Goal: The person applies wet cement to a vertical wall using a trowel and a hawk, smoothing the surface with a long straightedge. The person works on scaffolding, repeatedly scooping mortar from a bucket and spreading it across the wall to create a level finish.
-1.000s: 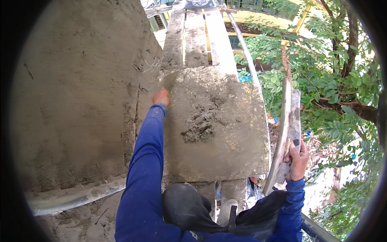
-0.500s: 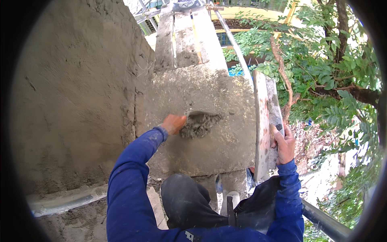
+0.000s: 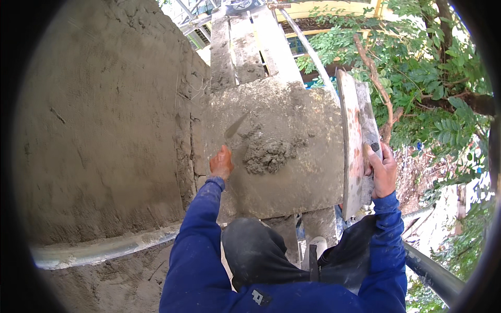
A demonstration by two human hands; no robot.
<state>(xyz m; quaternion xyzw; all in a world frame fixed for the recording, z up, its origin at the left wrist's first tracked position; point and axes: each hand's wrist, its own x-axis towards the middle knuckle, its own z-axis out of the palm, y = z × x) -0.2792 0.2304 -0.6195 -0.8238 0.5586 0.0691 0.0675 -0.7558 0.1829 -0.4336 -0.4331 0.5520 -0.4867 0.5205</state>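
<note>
A small heap of wet grey mortar lies on the flat mortar board in front of me. My left hand is closed round the handle of a trowel, left of the heap. The pointed trowel blade tilts up and away over the board, apart from the heap. At the board's right edge, my right hand grips a long plastering float by the strip along its back. The float stands on edge, its face spotted with reddish patches and turned toward the mortar.
A mortar-covered wall rises close on the left, with a pipe near its foot. Scaffold planks run ahead beyond the board. Metal tubes and leafy branches border the right side. My knees are below the board.
My left hand has drawn the trowel out of the mortar and back to the left, and its blade now shows. The right hand still holds the float. The whole view has shifted slightly.
</note>
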